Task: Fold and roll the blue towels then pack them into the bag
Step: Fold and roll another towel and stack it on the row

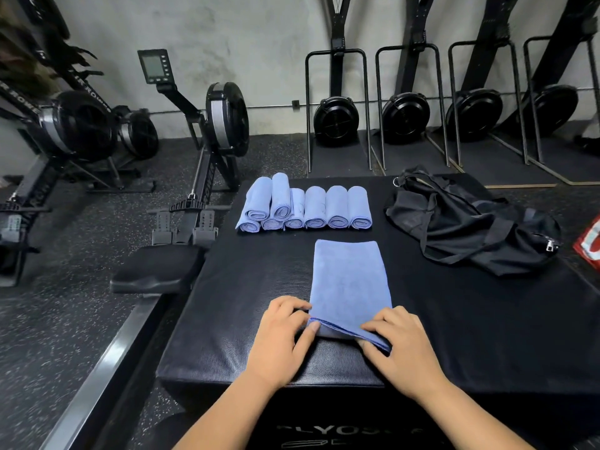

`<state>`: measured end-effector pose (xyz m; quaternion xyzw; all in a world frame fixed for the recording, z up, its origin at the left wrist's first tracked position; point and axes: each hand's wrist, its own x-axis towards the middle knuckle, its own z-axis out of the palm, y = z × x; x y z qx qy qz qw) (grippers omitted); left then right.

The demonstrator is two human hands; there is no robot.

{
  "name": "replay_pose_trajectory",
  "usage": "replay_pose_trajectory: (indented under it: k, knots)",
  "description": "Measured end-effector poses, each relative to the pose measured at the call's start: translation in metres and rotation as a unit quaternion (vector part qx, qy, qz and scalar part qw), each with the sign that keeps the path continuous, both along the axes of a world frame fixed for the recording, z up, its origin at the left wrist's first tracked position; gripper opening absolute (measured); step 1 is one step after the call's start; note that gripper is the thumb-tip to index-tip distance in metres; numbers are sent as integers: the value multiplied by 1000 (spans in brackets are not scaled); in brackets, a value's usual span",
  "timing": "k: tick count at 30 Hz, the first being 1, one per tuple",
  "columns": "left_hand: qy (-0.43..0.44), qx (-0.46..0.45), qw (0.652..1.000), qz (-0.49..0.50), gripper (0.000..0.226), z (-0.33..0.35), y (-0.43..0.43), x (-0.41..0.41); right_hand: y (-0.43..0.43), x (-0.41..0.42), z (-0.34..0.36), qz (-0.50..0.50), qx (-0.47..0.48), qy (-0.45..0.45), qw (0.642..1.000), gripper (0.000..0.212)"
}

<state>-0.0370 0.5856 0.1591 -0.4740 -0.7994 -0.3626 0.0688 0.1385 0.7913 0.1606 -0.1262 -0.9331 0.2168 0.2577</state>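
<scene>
In the lower centre the left hand (282, 336) and the right hand (402, 349) are pinching the near edge of a folded blue towel (349, 284) lying on a black padded box (246, 303), with rolled blue towels (305, 206) above it and the black bag (470, 228) at right.

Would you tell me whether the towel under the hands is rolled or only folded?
Folded, not rolled: the towel lies flat in layers; the left hand and right hand hold its near edge.
</scene>
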Motion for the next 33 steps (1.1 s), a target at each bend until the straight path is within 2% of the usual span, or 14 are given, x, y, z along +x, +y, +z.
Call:
replay_pose_trajectory:
  k: [6,9,13,19,25,32,33]
  knots:
    - [-46,26,998,18,25,1,0,-2,24,19,6,-52,-65,14,996,27]
    - [-69,39,997,24,26,3,0,-1,25,25,6,-75,-119,17,990,10]
    - [-83,51,995,35,23,1,1,-2,16,24,10,-128,-168,26,977,32]
    - [-71,31,996,39,18,2,1,-2,13,23,9,-106,-76,3,991,23]
    - [-18,12,1000,17,9,3,0,2,13,23,0,-118,-1,37,992,16]
    - [11,17,999,49,6,-2,0,-1,9,23,-5,-156,45,30,986,2]
    - [19,18,998,50,7,-2,0,0,8,23,-4,-157,49,28,986,8]
